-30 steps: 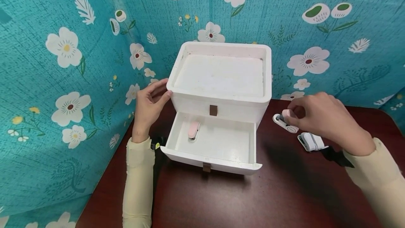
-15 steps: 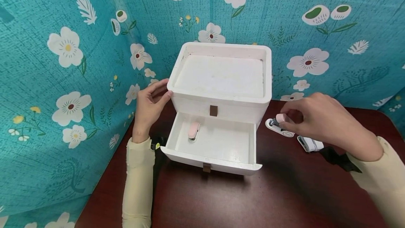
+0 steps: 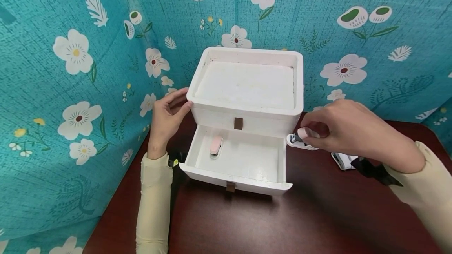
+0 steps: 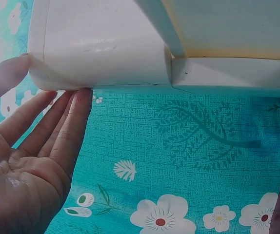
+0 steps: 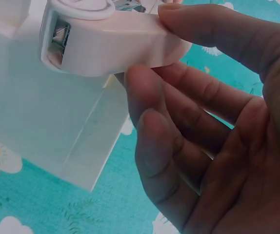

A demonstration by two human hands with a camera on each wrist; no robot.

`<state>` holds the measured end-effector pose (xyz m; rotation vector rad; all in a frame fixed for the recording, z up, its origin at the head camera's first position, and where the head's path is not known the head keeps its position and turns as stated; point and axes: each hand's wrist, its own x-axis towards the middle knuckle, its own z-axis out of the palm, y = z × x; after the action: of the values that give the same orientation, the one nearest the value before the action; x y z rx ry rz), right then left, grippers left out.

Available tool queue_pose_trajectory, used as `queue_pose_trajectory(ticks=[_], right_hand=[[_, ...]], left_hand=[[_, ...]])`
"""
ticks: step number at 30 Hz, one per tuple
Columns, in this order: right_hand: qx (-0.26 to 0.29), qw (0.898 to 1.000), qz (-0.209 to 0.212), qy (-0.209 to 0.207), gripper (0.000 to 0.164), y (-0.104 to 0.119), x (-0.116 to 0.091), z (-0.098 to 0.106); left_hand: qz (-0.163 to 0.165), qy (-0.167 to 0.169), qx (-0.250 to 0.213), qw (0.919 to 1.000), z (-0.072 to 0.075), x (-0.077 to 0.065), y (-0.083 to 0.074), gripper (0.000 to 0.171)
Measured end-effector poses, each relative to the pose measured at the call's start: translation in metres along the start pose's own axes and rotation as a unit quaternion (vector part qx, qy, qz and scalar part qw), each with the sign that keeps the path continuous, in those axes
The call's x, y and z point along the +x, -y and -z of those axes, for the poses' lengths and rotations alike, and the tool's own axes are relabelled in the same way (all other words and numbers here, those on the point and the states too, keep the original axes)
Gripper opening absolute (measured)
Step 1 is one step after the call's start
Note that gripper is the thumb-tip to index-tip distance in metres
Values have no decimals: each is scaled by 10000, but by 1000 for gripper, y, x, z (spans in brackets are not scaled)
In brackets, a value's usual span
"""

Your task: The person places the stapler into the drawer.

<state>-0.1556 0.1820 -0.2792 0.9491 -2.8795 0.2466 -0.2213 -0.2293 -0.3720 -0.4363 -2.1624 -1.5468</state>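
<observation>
A white drawer box point(image 3: 254, 110) stands on the table, its lower drawer point(image 3: 243, 169) pulled out. Inside the drawer lies a small pink-and-white stapler point(image 3: 216, 145). My left hand point(image 3: 165, 120) rests at the box's upper left corner; the left wrist view shows its fingers point(image 4: 71, 124) extended, tips against the wall. A second pink-and-white stapler point(image 5: 115, 46) is pinched between thumb and fingers of my right hand point(image 3: 353, 134). In the head view this stapler is right beside the drawer's right wall, part of it hidden by the hand.
A white object with metal parts point(image 3: 341, 160), partly hidden by the right wrist, lies on the dark red table point(image 3: 318, 214). The upper drawer, with a brown tab point(image 3: 238, 123), is closed. A teal flowered cloth point(image 3: 282, 22) hangs behind and at the left.
My right hand has moved left with the stapler, from near the white object to the drawer's right side. My left hand and the box have stayed in place.
</observation>
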Motion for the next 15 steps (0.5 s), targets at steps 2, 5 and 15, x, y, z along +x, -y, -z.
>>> queue_pose_trajectory(ticks=[2,5,15], right_hand=[[46,9999,77,49,10,4,3,1],[82,9996,270,43,14,9,6,4],[-10,9930,1115,395,21,24,24,8]], left_hand=[[17,4,-6,10000,0,0,0,44],[24,20,-36,10000,0,0,0,45],[48,22,-69,10000,0,0,-1,45]])
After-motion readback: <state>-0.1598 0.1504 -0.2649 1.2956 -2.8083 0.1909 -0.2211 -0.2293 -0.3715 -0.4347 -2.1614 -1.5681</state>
